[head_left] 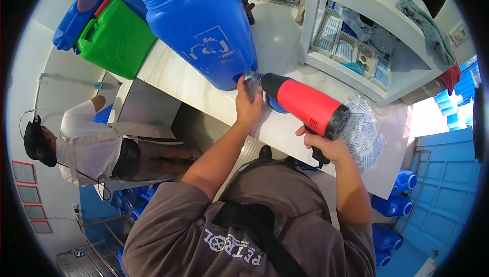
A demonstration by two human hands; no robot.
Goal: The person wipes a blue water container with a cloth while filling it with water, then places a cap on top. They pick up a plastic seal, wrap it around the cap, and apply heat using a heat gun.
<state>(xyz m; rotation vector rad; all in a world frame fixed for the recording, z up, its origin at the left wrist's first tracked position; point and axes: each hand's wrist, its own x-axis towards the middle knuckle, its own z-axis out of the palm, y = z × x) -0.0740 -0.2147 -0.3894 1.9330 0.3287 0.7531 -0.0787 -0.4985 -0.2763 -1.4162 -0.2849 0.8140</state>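
Observation:
My right hand [330, 147] is wrapped round the black handle of a red heat gun [309, 104]. The gun's black nozzle points left at the spigot [249, 77] low on a large blue water jug [201, 27]. My left hand [248, 109] has its fingers closed around a piece of clear plastic film [252, 89] at that spigot. The film's exact fit over the spigot is partly hidden by my fingers. The jug stands upright on the white counter [178, 75], its wide mouth uncapped. Behind the nozzle lies a round blue item, partly covered.
A clear bag of printed seals [362, 132] lies right of the gun. A white shelf [351, 65] with small baskets stands behind. Green [117, 37] and blue containers sit at left. A co-worker in a white top [97, 144] stands left. More blue jugs [392, 205] are stacked lower right.

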